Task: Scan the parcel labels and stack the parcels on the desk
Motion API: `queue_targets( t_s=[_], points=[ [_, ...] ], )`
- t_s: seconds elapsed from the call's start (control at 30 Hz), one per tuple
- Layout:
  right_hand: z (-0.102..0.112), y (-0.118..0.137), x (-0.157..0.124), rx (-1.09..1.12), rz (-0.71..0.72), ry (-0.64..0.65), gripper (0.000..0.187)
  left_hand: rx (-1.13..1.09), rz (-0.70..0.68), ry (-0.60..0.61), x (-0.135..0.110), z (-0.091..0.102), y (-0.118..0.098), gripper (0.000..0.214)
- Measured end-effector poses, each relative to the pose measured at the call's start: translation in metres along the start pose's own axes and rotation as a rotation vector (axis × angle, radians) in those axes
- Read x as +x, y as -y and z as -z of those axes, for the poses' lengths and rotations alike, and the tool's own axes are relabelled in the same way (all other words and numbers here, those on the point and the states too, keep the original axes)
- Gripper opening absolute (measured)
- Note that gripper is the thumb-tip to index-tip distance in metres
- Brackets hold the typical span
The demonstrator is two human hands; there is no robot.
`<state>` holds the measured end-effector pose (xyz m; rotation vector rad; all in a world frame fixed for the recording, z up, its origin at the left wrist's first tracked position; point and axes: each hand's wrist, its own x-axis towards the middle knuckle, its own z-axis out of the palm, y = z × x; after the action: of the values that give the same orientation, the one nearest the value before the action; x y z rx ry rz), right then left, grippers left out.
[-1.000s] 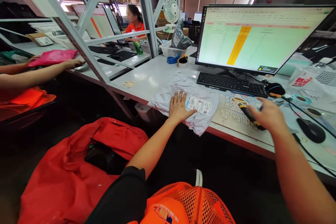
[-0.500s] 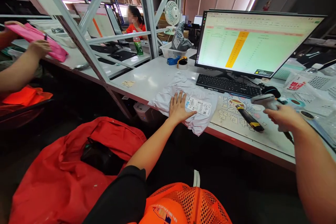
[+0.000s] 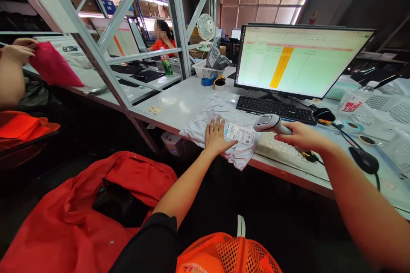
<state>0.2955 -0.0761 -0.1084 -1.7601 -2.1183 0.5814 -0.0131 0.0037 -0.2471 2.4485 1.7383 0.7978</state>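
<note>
My left hand (image 3: 215,137) lies flat, fingers spread, on a crumpled grey parcel bag (image 3: 221,124) at the front edge of the white table (image 3: 179,102). A white shipping label (image 3: 240,133) on the bag sits just right of my fingers. My right hand (image 3: 299,135) is closed round the handle of a grey barcode scanner (image 3: 270,123), whose head hangs just right of the label, pointing left towards it.
A monitor (image 3: 297,60) with a green sheet and a black keyboard (image 3: 275,108) stand behind the bag. A black mouse (image 3: 363,160), tape rolls and cables lie right. A red sack (image 3: 80,213) gapes below. A co-worker's hand (image 3: 17,51) holds a pink bag at the left.
My right hand has carried the scanner from the right side of the table to beside the label. My left hand stayed on the bag. The co-worker's pink bag has turned and hangs lower.
</note>
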Motion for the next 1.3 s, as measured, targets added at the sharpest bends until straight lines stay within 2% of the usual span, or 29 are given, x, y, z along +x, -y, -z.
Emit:
queue_targets(
  t_s=[0.1, 0.17, 0.27, 0.37, 0.43, 0.53, 0.6, 0.67, 0.7, 0.77, 0.9, 1.1, 1.3],
  points=[
    [-0.003, -0.055, 0.001, -0.136, -0.117, -0.159, 0.037, 0.001, -0.01, -0.012, 0.0, -0.001, 0.002, 0.112],
    [-0.006, -0.097, -0.005, -0.254, -0.319, -0.248, 0.039, 0.005, -0.017, -0.015, 0.001, -0.001, 0.002, 0.111],
    [-0.015, -0.154, -0.02, -0.385, -0.642, -0.35, 0.051, 0.015, -0.02, -0.02, 0.001, -0.001, 0.003, 0.108],
    [-0.025, -0.187, -0.036, -0.426, -0.779, -0.514, 0.06, 0.022, -0.017, -0.04, 0.001, -0.001, 0.003, 0.105],
    [-0.028, -0.19, -0.039, -0.451, -0.789, -0.631, 0.064, 0.026, -0.021, -0.053, 0.002, -0.002, 0.004, 0.104],
    [-0.024, -0.175, -0.025, -0.498, -0.749, -0.719, 0.065, 0.045, -0.034, -0.064, 0.002, -0.005, 0.004, 0.101],
    [-0.018, -0.162, -0.002, -0.501, -0.598, -0.706, 0.062, 0.067, -0.034, -0.071, 0.002, -0.007, 0.004, 0.1],
    [-0.014, -0.155, 0.028, -0.464, -0.421, -0.605, 0.058, 0.086, -0.031, -0.079, 0.003, -0.008, 0.004, 0.098],
    [-0.012, -0.154, 0.044, -0.446, -0.384, -0.551, 0.057, 0.093, -0.032, -0.083, 0.003, -0.009, 0.005, 0.098],
    [-0.012, -0.158, 0.071, -0.419, -0.386, -0.461, 0.056, 0.101, -0.035, -0.088, 0.004, -0.01, 0.005, 0.097],
    [-0.014, -0.169, 0.103, -0.407, -0.446, -0.428, 0.064, 0.112, -0.041, -0.099, 0.005, -0.012, 0.008, 0.097],
    [-0.017, -0.169, 0.118, -0.426, -0.488, -0.404, 0.057, 0.139, -0.035, -0.096, 0.006, -0.011, 0.007, 0.094],
    [-0.017, -0.147, 0.121, -0.454, -0.405, -0.43, 0.049, 0.139, -0.026, -0.088, 0.006, -0.009, 0.005, 0.094]
  ],
)
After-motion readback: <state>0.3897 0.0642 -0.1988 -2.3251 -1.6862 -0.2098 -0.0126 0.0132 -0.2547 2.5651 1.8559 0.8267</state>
